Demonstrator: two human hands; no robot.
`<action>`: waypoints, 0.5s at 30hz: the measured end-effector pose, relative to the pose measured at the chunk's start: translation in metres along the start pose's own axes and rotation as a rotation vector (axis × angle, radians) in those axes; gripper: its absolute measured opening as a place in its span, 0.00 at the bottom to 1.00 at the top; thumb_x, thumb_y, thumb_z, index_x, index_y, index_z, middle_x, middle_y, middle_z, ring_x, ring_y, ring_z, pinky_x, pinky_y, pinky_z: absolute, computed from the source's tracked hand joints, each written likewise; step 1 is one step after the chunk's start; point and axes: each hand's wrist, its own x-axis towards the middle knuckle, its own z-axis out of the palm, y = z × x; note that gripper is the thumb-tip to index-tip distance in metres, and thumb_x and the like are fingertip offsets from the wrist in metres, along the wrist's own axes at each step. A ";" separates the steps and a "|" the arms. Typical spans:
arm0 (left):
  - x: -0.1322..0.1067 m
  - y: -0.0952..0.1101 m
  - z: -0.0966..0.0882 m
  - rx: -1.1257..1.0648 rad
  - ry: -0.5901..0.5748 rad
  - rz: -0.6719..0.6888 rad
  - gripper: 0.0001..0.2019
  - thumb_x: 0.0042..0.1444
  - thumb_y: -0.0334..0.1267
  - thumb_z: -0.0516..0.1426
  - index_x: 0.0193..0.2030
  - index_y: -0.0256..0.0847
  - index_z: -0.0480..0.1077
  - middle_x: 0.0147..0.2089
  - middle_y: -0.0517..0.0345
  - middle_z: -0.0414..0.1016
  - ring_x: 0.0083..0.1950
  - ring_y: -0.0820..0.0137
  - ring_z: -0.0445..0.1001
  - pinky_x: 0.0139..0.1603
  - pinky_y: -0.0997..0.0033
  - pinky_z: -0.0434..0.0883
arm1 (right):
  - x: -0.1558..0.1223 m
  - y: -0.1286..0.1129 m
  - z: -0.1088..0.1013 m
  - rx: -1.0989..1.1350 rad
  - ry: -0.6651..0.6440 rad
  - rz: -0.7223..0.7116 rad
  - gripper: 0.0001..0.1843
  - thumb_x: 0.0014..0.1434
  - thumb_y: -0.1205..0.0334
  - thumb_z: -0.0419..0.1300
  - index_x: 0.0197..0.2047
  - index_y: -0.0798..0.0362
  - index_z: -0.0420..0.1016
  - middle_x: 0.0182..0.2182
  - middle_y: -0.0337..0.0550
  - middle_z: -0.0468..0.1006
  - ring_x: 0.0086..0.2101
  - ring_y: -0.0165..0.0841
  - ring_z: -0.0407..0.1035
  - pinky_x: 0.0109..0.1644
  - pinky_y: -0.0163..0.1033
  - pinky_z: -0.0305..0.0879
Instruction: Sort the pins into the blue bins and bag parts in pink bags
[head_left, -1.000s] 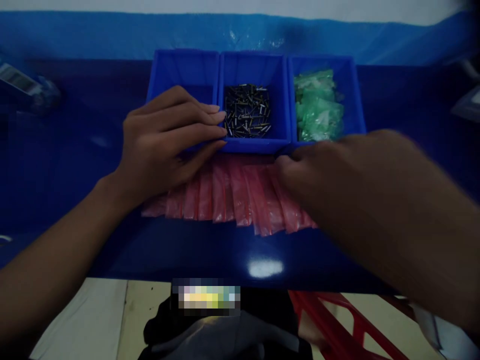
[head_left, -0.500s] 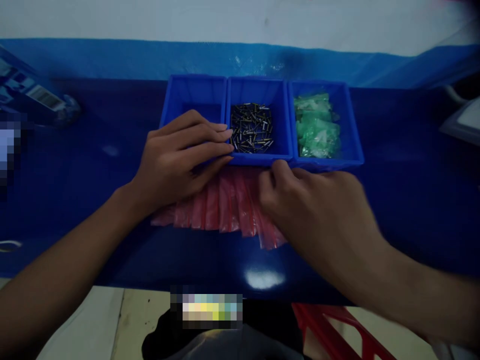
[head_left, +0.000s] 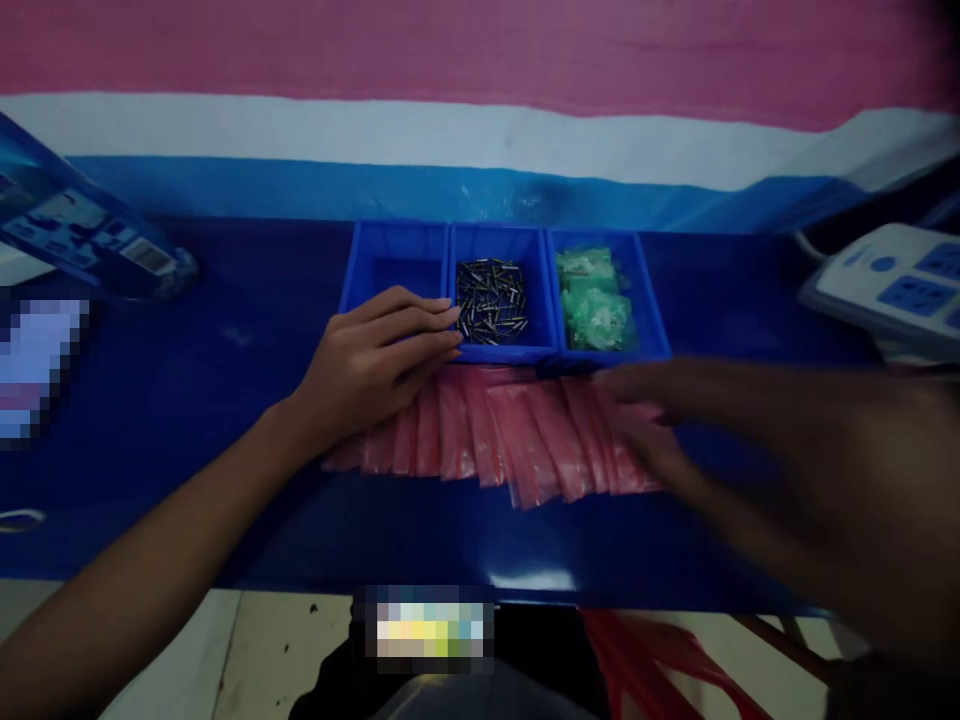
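Pink bags (head_left: 525, 440) lie on the tabletop (head_left: 187, 380) in an overlapping row, just in front of three blue bins. The left hand (head_left: 386, 350) lies over the left end of the row, its fingers extended and slightly parted. Their tips reach the front left corner of the middle bin (head_left: 506, 354); no object is seen gripped, and contact with the bags beneath cannot be confirmed. The right hand (head_left: 832, 470) is blurred; thumb and fingers stand apart at the right end of the row, with no held item visible. Whether they touch a bag cannot be told.

The middle bin contains small metal pins (head_left: 491, 300); the right bin (head_left: 651, 300) contains green packets (head_left: 596, 310). The left bin (head_left: 397, 248) stands beside them.

Handling assessment: the bags appear to be thin film, judged light, limp and rather slippery, liable to crease or drag a neighbour along. A free near corner, pinched singly, is the sound place to take hold. Contents, if any, cannot be determined.

Markings: a barcode label shows on the blue bottle (head_left: 75, 220) at left; its print is illegible. The power strip (head_left: 900, 280) at right bears faint marks, also unreadable. No writing is discernible on the bags.
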 end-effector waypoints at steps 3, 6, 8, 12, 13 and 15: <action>0.010 0.033 -0.012 0.074 0.007 0.049 0.10 0.66 0.29 0.68 0.53 0.35 0.79 0.56 0.47 0.85 0.63 0.53 0.83 0.58 0.55 0.87 | -0.050 -0.003 0.038 -0.191 -0.098 -0.143 0.25 0.79 0.56 0.50 0.74 0.49 0.68 0.75 0.50 0.67 0.71 0.54 0.69 0.66 0.64 0.75; 0.013 0.092 -0.016 -0.046 -0.119 -0.014 0.15 0.66 0.34 0.69 0.57 0.34 0.79 0.65 0.43 0.81 0.71 0.48 0.77 0.67 0.51 0.84 | -0.094 0.000 0.067 -0.229 -0.045 -0.088 0.31 0.77 0.64 0.55 0.79 0.53 0.61 0.78 0.54 0.61 0.77 0.53 0.57 0.75 0.66 0.64; 0.005 0.130 -0.006 0.006 -0.272 -0.099 0.24 0.68 0.46 0.68 0.65 0.34 0.76 0.72 0.37 0.73 0.75 0.39 0.72 0.66 0.41 0.83 | -0.113 -0.001 0.075 -0.229 0.014 -0.074 0.34 0.74 0.70 0.57 0.80 0.52 0.60 0.76 0.53 0.65 0.77 0.49 0.57 0.80 0.61 0.58; -0.017 0.163 0.024 0.054 -0.300 -0.249 0.22 0.68 0.43 0.67 0.65 0.35 0.76 0.73 0.37 0.72 0.76 0.39 0.71 0.70 0.36 0.80 | -0.113 -0.010 0.077 -0.205 0.099 -0.020 0.40 0.70 0.74 0.60 0.82 0.48 0.57 0.75 0.52 0.68 0.75 0.46 0.62 0.78 0.58 0.62; -0.020 0.163 0.030 0.086 -0.269 -0.282 0.20 0.68 0.38 0.66 0.65 0.36 0.76 0.73 0.38 0.72 0.76 0.40 0.71 0.70 0.36 0.80 | -0.106 -0.013 0.078 -0.205 0.116 0.012 0.42 0.70 0.74 0.61 0.82 0.47 0.56 0.75 0.52 0.67 0.74 0.46 0.63 0.77 0.58 0.65; -0.022 0.159 0.036 0.160 -0.209 -0.352 0.19 0.68 0.31 0.65 0.65 0.39 0.77 0.74 0.40 0.72 0.75 0.42 0.72 0.68 0.38 0.81 | -0.089 -0.017 0.082 -0.208 0.131 0.068 0.42 0.71 0.73 0.60 0.83 0.45 0.54 0.78 0.54 0.62 0.75 0.48 0.62 0.75 0.61 0.68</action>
